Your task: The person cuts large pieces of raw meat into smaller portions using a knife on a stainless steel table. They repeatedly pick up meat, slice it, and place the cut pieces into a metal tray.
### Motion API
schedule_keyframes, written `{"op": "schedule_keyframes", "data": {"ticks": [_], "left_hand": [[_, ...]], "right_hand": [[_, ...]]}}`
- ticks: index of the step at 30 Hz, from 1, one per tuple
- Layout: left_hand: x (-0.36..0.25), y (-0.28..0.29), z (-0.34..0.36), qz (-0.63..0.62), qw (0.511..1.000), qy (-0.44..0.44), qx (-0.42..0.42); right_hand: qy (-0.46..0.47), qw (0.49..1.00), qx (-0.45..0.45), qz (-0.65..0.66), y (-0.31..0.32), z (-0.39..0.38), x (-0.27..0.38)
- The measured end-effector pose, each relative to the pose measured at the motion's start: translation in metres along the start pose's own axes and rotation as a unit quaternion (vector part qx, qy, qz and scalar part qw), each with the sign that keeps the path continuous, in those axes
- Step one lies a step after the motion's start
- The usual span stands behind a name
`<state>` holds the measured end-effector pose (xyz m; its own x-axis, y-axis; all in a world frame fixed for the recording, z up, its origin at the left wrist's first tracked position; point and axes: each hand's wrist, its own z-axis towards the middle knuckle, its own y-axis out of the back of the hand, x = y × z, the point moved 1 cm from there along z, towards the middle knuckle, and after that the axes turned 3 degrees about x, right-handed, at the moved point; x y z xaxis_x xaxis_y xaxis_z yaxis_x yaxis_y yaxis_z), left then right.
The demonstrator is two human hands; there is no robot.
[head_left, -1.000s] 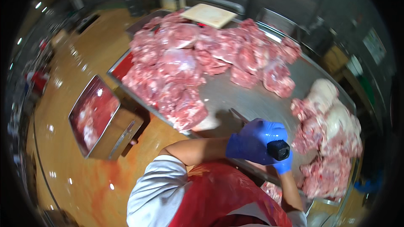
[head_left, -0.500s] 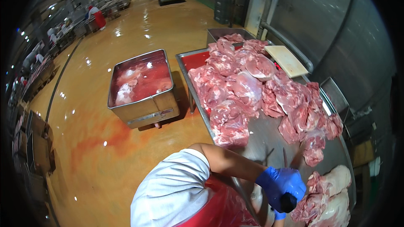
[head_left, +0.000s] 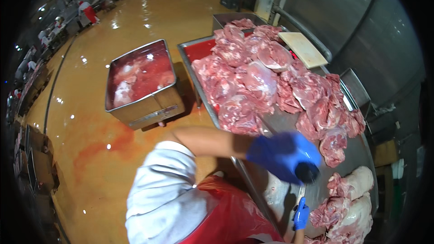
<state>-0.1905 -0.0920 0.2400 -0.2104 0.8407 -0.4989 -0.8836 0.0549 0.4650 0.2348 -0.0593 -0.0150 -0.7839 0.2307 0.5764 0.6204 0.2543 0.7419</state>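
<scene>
My left hand (head_left: pixel 287 156), in a blue glove and blurred, is closed round a thick black handle (head_left: pixel 307 172) whose butt faces me. A thin grey shaft (head_left: pixel 266 125) pokes out beyond the glove, so the tool looks like a sharpening steel. Lower down, my right hand (head_left: pixel 301 214), also blue-gloved, is closed with one finger stretched along a narrow pale strip (head_left: pixel 301 193), which looks like part of a knife. Beside my right hand lie pale-skinned meat pieces (head_left: pixel 350 212). Raw red meat cuts (head_left: pixel 257 77) are heaped on the metal table (head_left: pixel 289 122) beyond my hands.
A steel tub (head_left: pixel 149 115) of reddish liquid with meat in it stands left of the table. A white cutting board (head_left: pixel 304 49) lies beside the heap near the wall. Another metal bin (head_left: pixel 224 20) stands behind. Distant workers (head_left: pixel 89 12) line the far left of the wet floor.
The view has shifted a little. My left hand with the steel has moved up and left, away from my right hand, which now shows more fully below it.
</scene>
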Motion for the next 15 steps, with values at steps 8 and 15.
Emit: {"op": "schedule_keyframes", "data": {"ticks": [8, 15], "left_hand": [[0.229, 0.103, -0.113, 0.334, 0.914, 0.158, 0.169], [0.315, 0.066, -0.200, 0.363, 0.876, 0.303, -0.092]], "right_hand": [[-0.026, 0.960, 0.046, 0.273, -0.037, -0.067, 0.111], [-0.155, 0.929, -0.039, 0.333, -0.046, -0.131, 0.034]]}}
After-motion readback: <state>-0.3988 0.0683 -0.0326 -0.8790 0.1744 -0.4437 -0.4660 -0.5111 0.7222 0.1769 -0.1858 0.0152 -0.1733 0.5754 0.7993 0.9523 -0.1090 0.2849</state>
